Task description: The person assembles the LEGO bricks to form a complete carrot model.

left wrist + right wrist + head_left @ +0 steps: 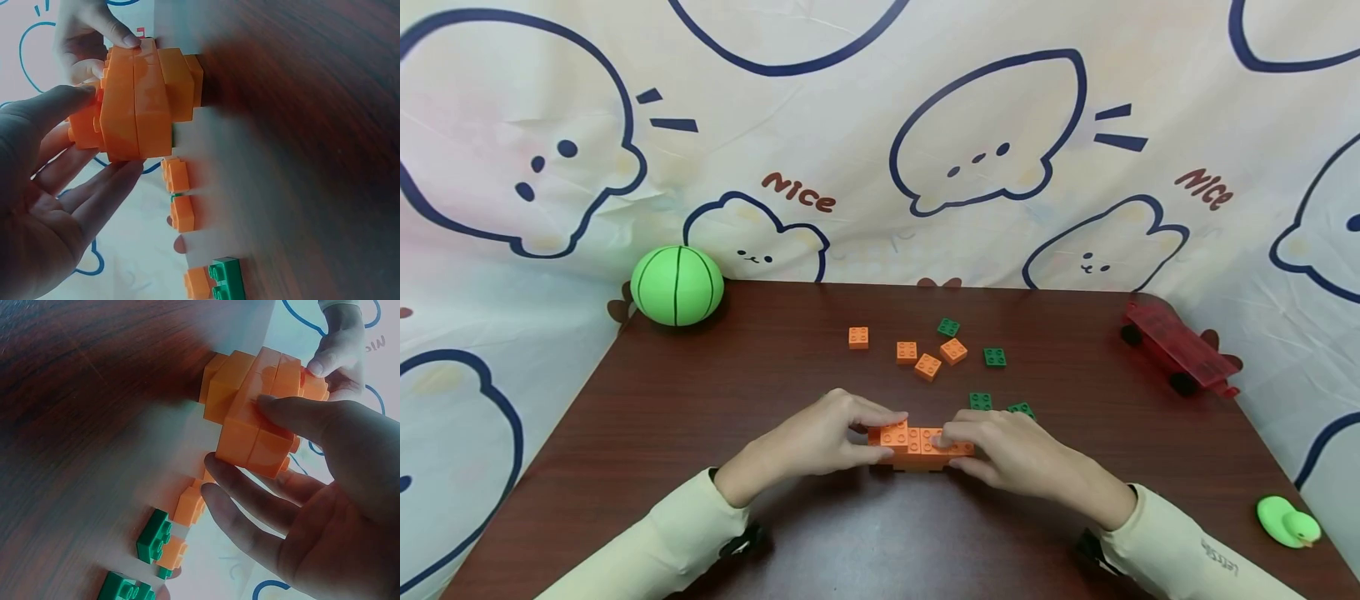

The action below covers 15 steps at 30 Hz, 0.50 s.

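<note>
A: Where's the piece being worked?

B: Orange brick stack, near the middle of the counter, between the two hands. Looks stood on its narrow base; whether that base bears full weight, can't tell.

A: Hands?

B: Both part-closed, thumbs on the near side. Left hand grips the left end, thumb and finger about a raised brick. Right hand grips the right end, thumb on the near face, a finger over the studs.

A: How is this step best done?

B: I judge it to be seating bricks. Brace both ends, line studs up with sockets, push straight down. Wide courses overhang the base, so lopsided force could rock the build or pop a joint.

A: Materials?

B: Bricks: glossy, hard-looking plastic, flat walls, crisp corners, round studs. Profile stepped, broad above, narrow below. Left wrist view shows a thin, straight seam between the two broad courses. Loose orange bricks and green bricks lie beyond, small and squarish. Counter: dark reddish brown, streaked like wood grain, pale sheen toward the front.
</note>
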Available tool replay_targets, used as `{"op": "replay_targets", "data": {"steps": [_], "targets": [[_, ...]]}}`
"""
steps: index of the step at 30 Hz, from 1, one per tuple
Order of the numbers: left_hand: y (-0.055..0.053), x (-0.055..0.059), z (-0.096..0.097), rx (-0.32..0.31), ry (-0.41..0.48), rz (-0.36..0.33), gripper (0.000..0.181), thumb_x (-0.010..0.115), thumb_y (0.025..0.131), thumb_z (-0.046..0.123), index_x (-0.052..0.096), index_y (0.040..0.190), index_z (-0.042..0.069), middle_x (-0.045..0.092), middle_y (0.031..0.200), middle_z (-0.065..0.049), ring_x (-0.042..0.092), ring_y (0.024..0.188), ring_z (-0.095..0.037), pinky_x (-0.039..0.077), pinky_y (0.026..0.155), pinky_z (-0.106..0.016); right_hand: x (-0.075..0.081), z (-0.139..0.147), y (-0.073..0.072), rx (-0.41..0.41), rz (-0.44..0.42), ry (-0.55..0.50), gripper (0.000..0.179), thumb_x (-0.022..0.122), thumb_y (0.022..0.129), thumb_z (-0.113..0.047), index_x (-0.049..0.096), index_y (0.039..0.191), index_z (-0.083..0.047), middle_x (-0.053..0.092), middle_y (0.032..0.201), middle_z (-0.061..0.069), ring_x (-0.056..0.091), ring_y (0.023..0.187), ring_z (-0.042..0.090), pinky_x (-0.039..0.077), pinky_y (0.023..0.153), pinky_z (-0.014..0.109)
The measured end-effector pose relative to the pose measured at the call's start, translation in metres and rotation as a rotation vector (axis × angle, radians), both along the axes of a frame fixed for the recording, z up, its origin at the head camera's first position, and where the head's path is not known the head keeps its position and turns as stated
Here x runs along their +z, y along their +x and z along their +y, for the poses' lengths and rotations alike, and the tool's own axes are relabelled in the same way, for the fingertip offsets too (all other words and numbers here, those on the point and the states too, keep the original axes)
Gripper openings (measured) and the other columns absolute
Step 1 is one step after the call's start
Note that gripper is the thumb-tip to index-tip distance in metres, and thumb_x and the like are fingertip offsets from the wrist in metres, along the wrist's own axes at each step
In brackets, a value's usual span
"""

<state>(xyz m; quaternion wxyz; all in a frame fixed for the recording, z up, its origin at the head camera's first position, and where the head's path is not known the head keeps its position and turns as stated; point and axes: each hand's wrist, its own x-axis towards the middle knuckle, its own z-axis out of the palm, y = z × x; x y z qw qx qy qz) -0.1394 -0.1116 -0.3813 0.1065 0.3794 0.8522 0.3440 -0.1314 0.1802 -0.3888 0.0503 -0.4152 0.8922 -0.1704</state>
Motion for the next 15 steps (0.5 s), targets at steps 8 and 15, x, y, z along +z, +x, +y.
{"op": "replay_targets", "data": {"steps": [8, 15], "targets": [[0.0028, -0.0028, 0.0003, 0.029, 0.032, -0.060, 0.046, 0.074, 0.096, 0.036, 0.067, 0.137, 0.016, 0.072, 0.130, 0.000, 0.069, 0.116, -0.005, 0.058, 0.091, -0.025, 0.0002, -0.0004, 0.0005, -0.001, -0.001, 0.003, 0.017, 0.078, 0.093, -0.025, 0.072, 0.108, -0.029, 0.069, 0.103, -0.010, 0.061, 0.078, -0.001, 0.051, 0.063, 0.018], [0.0039, -0.0071, 0.0022, 0.071, 0.130, -0.140, 0.039, 0.073, 0.097, 0.031, 0.070, 0.133, 0.017, 0.074, 0.126, -0.001, 0.074, 0.098, -0.005, 0.060, 0.078, -0.021, 0.0000, -0.0004, -0.0006, 0.011, 0.015, -0.012, 0.019, 0.080, 0.091, -0.025, 0.072, 0.108, -0.028, 0.069, 0.101, -0.011, 0.062, 0.081, -0.001, 0.054, 0.068, 0.019]]}}
